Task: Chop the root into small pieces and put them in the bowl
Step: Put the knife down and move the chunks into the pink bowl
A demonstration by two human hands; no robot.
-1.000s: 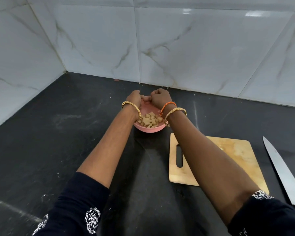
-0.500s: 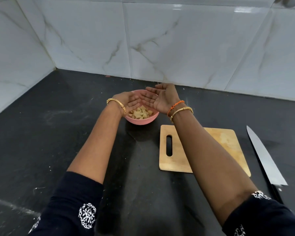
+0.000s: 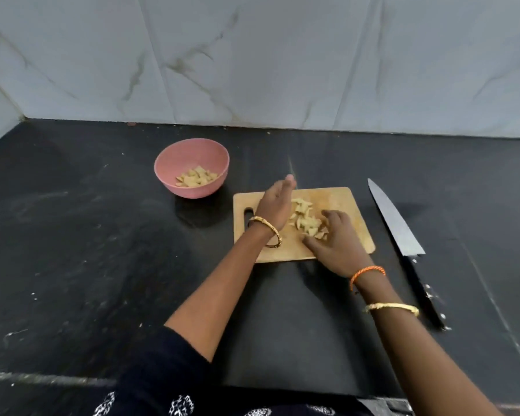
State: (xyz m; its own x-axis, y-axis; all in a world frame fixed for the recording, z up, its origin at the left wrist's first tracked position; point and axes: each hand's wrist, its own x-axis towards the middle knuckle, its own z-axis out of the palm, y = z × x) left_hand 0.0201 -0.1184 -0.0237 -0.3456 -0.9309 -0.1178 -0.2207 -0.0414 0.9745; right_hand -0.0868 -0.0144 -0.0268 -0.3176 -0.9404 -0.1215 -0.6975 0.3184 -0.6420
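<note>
A pile of pale chopped root pieces point(image 3: 303, 218) lies in the middle of the wooden cutting board point(image 3: 339, 199). My left hand point(image 3: 275, 207) stands edge-on against the left side of the pile, fingers stretched out. On the right side my right hand point(image 3: 335, 240) is cupped, its spread fingers touching the nearest pieces. The pink bowl point(image 3: 189, 190) stands to the left of and behind the board. It holds a shallow layer of root pieces point(image 3: 196, 177).
A large kitchen knife point(image 3: 394, 219) lies flat on the black counter just right of the board, its blade pointing away and its dark handle point(image 3: 424, 292) toward me. Marble-tiled walls close the counter at the back and left.
Both hands have moved from above the bowl down to the cutting board. The board was bare in the earlier frames and now carries a pile of pieces. The bowl looks less full.
</note>
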